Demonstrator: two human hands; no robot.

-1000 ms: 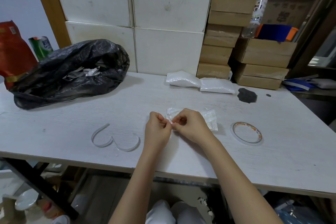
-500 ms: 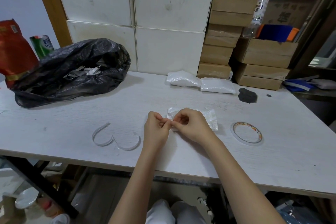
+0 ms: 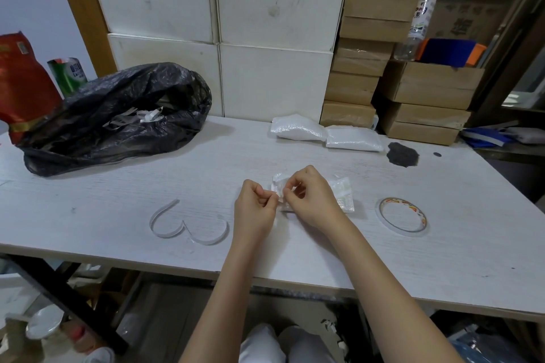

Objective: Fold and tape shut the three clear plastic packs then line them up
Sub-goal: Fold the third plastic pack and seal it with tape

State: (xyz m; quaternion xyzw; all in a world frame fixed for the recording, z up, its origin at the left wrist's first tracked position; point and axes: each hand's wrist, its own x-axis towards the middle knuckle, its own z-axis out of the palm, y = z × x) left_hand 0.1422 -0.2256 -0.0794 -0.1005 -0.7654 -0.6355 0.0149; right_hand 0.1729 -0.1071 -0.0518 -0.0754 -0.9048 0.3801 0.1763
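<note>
Pinching at the left end of a clear plastic pack (image 3: 342, 193), both hands work close together near the middle of the white bench (image 3: 118, 194). The left hand (image 3: 254, 209) has its fingers curled in a tight grip, thumb and forefinger nipped on something small at the pack's edge; whether that is tape or the plastic itself cannot be told. The right hand (image 3: 309, 200) lies over the pack with its fingers bent, its grip closed on the crinkled folded end, so most of the pack's left half is hidden beneath it. The pack rests flat on the bench, its right end showing past the right hand. Two more packs lie at the far edge of the bench, touching end to end: one pack (image 3: 298, 128) on the left and another pack (image 3: 352, 138) on the right, both filled with white material. A roll of tape (image 3: 402, 216) lies flat to the right of the hands, near the held pack but apart from it. To the left of the hands a curled white strip (image 3: 188, 227) stands on its edge on the bench. A black rubbish bag (image 3: 112, 118) sits at the far left, holding white scraps. Brown cardboard boxes (image 3: 368, 53) are stacked behind the bench.
</note>
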